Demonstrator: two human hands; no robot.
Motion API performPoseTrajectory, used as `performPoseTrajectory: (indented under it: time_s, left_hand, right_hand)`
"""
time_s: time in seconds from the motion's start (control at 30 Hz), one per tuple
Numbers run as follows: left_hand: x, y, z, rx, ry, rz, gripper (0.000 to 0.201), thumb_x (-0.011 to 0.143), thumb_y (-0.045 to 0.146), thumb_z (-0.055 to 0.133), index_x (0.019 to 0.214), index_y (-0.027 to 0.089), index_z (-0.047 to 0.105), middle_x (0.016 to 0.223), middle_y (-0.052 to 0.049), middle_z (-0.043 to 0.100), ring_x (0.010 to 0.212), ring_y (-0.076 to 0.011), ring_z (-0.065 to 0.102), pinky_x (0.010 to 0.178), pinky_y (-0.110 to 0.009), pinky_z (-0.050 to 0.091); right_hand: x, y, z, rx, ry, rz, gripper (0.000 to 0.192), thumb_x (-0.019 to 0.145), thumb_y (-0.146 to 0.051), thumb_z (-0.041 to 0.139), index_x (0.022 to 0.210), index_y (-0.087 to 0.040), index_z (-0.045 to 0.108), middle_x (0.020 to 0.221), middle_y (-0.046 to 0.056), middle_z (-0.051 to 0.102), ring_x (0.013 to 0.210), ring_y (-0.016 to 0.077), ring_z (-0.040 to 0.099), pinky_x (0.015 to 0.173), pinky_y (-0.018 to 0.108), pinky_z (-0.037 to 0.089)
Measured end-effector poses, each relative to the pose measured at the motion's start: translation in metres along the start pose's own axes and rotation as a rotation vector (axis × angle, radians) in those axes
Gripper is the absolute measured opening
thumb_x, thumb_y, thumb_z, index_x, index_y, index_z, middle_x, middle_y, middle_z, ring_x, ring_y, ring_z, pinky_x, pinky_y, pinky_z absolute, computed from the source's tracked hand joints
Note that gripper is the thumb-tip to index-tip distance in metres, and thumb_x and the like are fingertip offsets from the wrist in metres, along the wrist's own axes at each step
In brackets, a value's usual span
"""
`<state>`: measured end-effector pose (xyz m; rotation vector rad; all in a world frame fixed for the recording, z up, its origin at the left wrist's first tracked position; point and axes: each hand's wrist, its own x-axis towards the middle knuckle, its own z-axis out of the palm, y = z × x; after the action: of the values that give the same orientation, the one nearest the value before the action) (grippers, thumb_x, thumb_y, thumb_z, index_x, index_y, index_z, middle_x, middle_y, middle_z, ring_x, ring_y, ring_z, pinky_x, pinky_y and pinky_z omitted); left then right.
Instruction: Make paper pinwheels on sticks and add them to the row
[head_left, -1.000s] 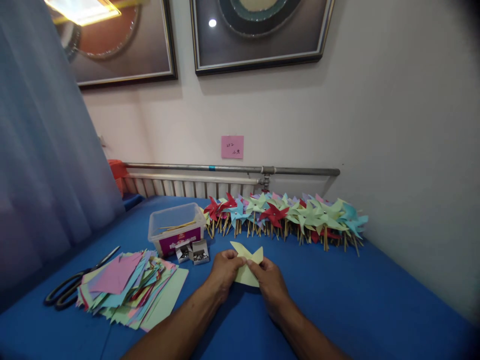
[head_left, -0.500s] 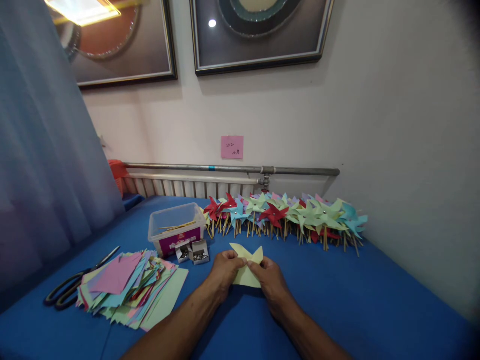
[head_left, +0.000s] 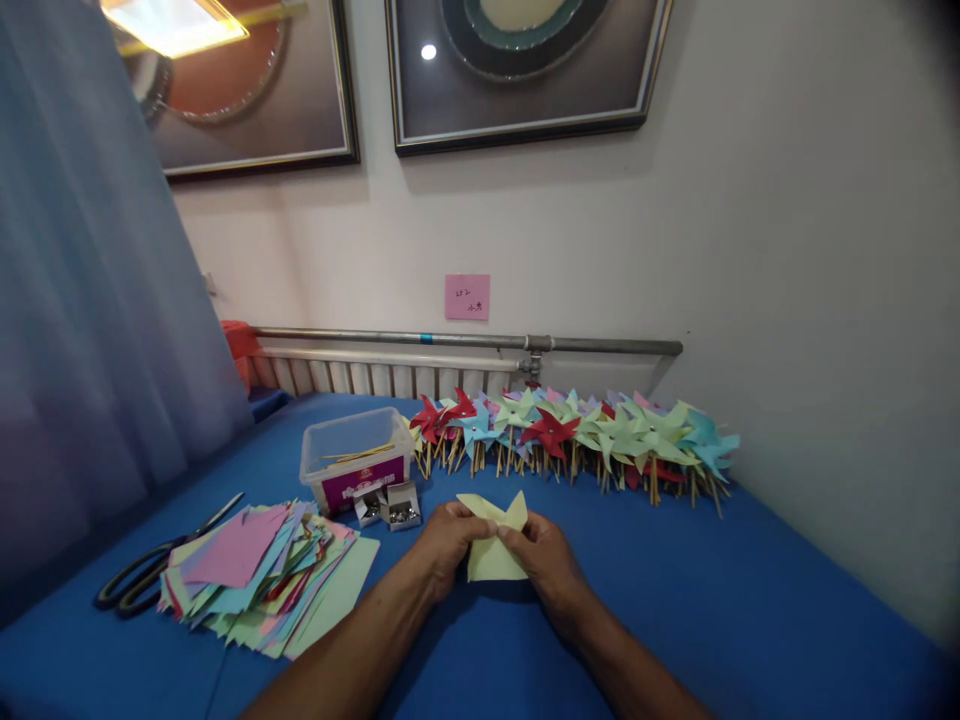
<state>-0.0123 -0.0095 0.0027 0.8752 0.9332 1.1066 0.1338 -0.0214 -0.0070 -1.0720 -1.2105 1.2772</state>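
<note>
A pale yellow paper piece (head_left: pixel 491 555), partly folded with pointed flaps sticking up, is held between both hands over the blue table (head_left: pixel 735 610). My left hand (head_left: pixel 448 545) pinches its left side. My right hand (head_left: pixel 546 558) pinches its right side near the middle. Both hands sit close together, just in front of me.
A stack of coloured paper squares (head_left: pixel 259 580) lies at the left, with black scissors (head_left: pixel 154 570) beside it. A clear plastic box (head_left: pixel 355 462) with sticks and two small pin boxes (head_left: pixel 388 505) stand behind. A row of finished pinwheels (head_left: pixel 577 435) lines the wall.
The hands and yellow paper have stayed almost in place; the lower edge of the paper has dropped slightly and the view has shifted a little.
</note>
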Motion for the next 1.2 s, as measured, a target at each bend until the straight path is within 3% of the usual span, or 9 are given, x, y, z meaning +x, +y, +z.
performPoseTrajectory:
  time_s: [0.13,0.33,0.43,0.53,0.63,0.8,1.0,1.2]
  left_hand:
    - [-0.005,0.005,0.001,-0.006,-0.124,0.008,0.026,0.05,0.021,0.079,0.072,0.008,0.073,0.067,-0.011,0.073,0.058,-0.0178,0.063,0.062,-0.029,0.048]
    - [-0.002,0.006,0.004,-0.072,0.01,0.044,0.028,0.049,0.022,0.081,0.071,0.009,0.071,0.063,-0.009,0.071,0.054,-0.0179,0.062,0.061,-0.03,0.049]
    - [0.004,0.006,0.001,-0.126,0.118,0.062,0.027,0.05,0.023,0.08,0.071,0.011,0.068,0.064,-0.008,0.071,0.055,-0.0182,0.062,0.06,-0.03,0.049]
    - [0.007,0.008,-0.003,-0.181,0.146,0.093,0.027,0.053,0.022,0.077,0.076,0.011,0.069,0.068,-0.009,0.072,0.057,-0.0182,0.063,0.06,-0.03,0.049]
    - [0.005,0.011,-0.003,-0.229,0.14,0.112,0.025,0.053,0.021,0.077,0.074,0.01,0.07,0.067,-0.009,0.072,0.056,-0.0175,0.063,0.059,-0.029,0.048]
    - [-0.001,0.012,0.004,-0.289,0.056,0.113,0.026,0.051,0.019,0.079,0.074,0.009,0.071,0.068,-0.009,0.073,0.06,-0.018,0.065,0.063,-0.028,0.048]
    - [0.003,0.007,0.002,-0.27,0.044,0.109,0.019,0.054,0.019,0.079,0.068,0.01,0.069,0.066,-0.008,0.071,0.06,-0.017,0.063,0.059,-0.026,0.044]
    - [0.006,0.003,0.0,-0.231,0.102,0.093,0.019,0.054,0.019,0.079,0.068,0.009,0.069,0.062,-0.007,0.069,0.052,-0.014,0.058,0.055,-0.026,0.043]
  right_hand:
    - [0.002,0.001,-0.001,0.001,-0.045,0.011,0.043,0.065,-0.048,0.08,0.092,-0.014,0.074,0.075,0.007,0.076,0.064,0.0218,0.067,0.058,0.03,0.05]
    - [0.004,0.002,-0.003,-0.103,0.045,-0.1,0.039,0.074,-0.048,0.072,0.096,-0.017,0.068,0.085,0.007,0.074,0.073,0.0228,0.068,0.068,0.033,0.054]
    - [-0.002,-0.001,-0.005,-0.29,0.131,-0.267,0.037,0.082,-0.039,0.063,0.114,-0.02,0.063,0.108,0.011,0.072,0.091,0.0249,0.069,0.083,0.039,0.057]
    - [-0.009,0.0,-0.005,-0.621,0.103,-0.571,0.039,0.085,-0.024,0.057,0.125,-0.025,0.06,0.13,0.012,0.063,0.118,0.0287,0.062,0.101,0.049,0.051]
    - [-0.013,0.003,-0.003,-0.912,0.05,-0.835,0.042,0.085,-0.012,0.055,0.124,-0.027,0.062,0.142,0.012,0.056,0.133,0.0312,0.051,0.108,0.055,0.044]
    - [-0.015,0.003,0.005,-1.125,0.062,-1.006,0.037,0.084,-0.004,0.054,0.11,-0.026,0.066,0.145,0.012,0.053,0.14,0.0315,0.045,0.109,0.056,0.043]
    - [-0.014,0.001,0.002,-1.111,0.085,-0.973,0.014,0.093,-0.017,0.057,0.093,-0.026,0.068,0.137,0.012,0.059,0.134,0.0322,0.05,0.106,0.057,0.045]
    - [-0.01,0.004,0.0,-0.793,0.141,-0.619,0.023,0.096,-0.036,0.053,0.089,-0.027,0.073,0.128,0.011,0.062,0.125,0.0307,0.056,0.104,0.053,0.047]
